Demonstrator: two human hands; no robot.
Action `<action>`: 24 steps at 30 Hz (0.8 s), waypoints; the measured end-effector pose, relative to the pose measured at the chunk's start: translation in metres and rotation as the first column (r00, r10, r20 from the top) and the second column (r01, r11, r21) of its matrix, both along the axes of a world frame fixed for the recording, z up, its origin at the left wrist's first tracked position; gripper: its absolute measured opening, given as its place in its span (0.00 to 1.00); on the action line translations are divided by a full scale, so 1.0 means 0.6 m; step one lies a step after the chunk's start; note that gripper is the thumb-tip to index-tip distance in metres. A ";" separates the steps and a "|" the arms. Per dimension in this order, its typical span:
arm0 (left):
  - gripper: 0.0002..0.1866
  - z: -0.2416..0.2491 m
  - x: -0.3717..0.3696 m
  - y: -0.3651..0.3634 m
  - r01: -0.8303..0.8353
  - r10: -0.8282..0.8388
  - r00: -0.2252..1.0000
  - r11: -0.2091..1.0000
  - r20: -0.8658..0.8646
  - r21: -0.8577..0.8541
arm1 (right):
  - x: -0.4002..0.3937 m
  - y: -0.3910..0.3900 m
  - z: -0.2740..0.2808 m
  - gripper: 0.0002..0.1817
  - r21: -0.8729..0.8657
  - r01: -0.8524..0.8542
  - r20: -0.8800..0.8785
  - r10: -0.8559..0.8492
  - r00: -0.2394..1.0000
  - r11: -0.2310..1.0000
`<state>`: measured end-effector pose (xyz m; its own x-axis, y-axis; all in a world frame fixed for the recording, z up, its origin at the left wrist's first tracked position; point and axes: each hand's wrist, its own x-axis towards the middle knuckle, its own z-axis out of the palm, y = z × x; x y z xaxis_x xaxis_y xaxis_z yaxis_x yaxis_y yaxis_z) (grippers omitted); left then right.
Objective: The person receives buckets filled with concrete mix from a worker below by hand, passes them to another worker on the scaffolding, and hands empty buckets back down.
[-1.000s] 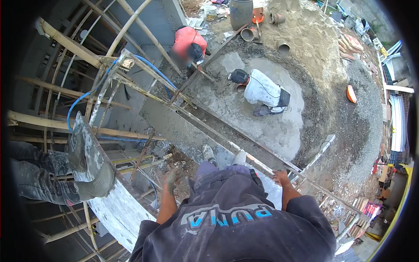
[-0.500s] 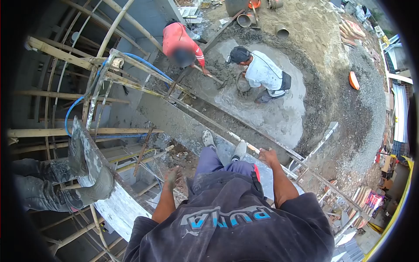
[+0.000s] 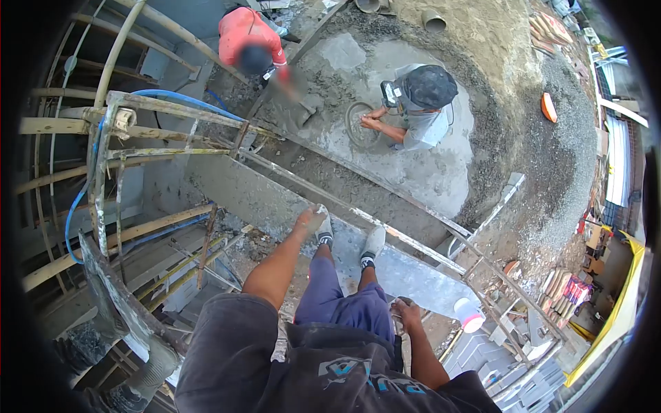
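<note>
My left hand [image 3: 311,219] reaches forward over the cement-smeared plank [image 3: 420,265], close to my left shoe [image 3: 324,230]. Its fingers look outstretched and nothing shows in them. By my right thigh hangs my right hand [image 3: 407,314], its fingers loosely bent and apart, with no held thing visible. Both my feet stand on the plank, the right shoe [image 3: 374,241] nearer its outer edge. A white tub with a pink rim [image 3: 469,315] is at the plank's right end, beyond my right hand.
Metal scaffold rails [image 3: 358,210] run beside the plank. Below, a co-worker in red [image 3: 248,38] handles a long tool; another in a cap [image 3: 429,87] bends over a bucket [image 3: 360,125] in wet mortar [image 3: 434,168]. Another person's boots [image 3: 148,368] stand left, near bamboo poles [image 3: 51,268].
My left hand has swung forward over the plank; my right hand has left the rail and come back to my thigh. The white-shirted co-worker has turned. The pink-rimmed tub has come into view.
</note>
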<state>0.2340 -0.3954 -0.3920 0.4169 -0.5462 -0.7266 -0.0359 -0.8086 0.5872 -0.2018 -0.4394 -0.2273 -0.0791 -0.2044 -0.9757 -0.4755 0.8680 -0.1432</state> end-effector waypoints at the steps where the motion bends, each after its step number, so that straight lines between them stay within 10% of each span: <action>1: 0.34 -0.008 0.015 -0.058 0.040 -0.040 0.999 0.999 0.010 0.009 | 0.020 0.028 -0.001 0.16 0.012 -0.004 0.003 0.004 1.000 1.000; 7: 0.40 -0.169 0.066 -0.282 0.188 -0.165 0.948 0.980 0.274 -0.059 | 0.079 0.160 -0.037 0.15 -0.193 -0.640 -0.274 0.586 0.763 0.744; 11: 0.39 -0.228 0.053 -0.314 0.274 -0.220 0.863 0.960 0.455 -0.056 | 0.058 0.184 -0.069 0.14 -0.172 -0.456 -0.272 0.403 0.874 0.873; 14: 0.36 -0.214 0.055 -0.305 0.221 -0.226 0.967 0.974 -0.120 -0.060 | 0.066 0.170 -0.057 0.15 -0.047 -0.267 -0.257 0.247 0.934 0.962; 24: 0.27 -0.052 -0.082 -0.151 -0.120 0.103 0.954 0.992 -0.283 -0.045 | 0.045 0.156 -0.065 0.15 -0.185 -0.340 -0.194 0.305 0.932 0.922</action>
<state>0.1849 -0.4860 -0.4234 0.2628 -0.5550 -0.7892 0.2249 -0.7602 0.6095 -0.1749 -0.3460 -0.2660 -0.1241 -0.4452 -0.8868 -0.7561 0.6212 -0.2060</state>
